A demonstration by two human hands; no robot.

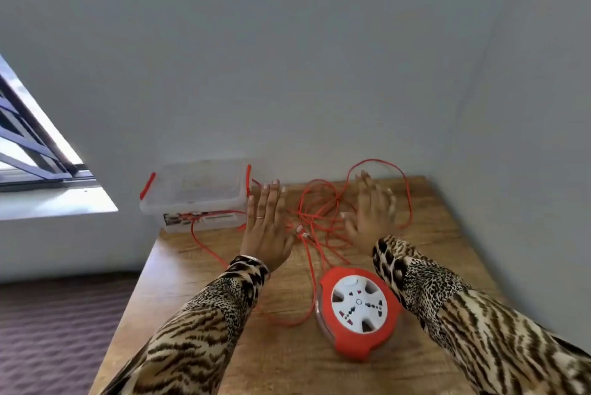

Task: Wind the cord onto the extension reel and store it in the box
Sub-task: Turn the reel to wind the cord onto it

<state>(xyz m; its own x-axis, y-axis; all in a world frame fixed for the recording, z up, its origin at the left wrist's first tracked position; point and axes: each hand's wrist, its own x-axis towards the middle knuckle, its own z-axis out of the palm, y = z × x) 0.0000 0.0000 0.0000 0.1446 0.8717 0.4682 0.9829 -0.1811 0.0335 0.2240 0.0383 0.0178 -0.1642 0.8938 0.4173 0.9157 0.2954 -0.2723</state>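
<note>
Head view: both hands were stretched flat over the wooden table [198, 270], fingers straight and slightly spread, holding nothing. The left hand [267, 228] lay at frame centre-left, just beside the clear box [195, 195] with red latches at the table's upper-left corner. The right hand [371, 214] lay at centre-right. The loose red cord [323, 215] sprawled in tangled loops between and beyond the two hands, one strand trailing across the front of the box and another arching past the right fingertips. Its runs converged downward in the frame toward the extension reel [358, 311], which lay flat below the hands, closer to the right forearm than the left. The reel showed a red casing and a white socket face turned upward. Winding appeared not yet begun; either hand would have to draw back down the frame to reach the reel.
</note>
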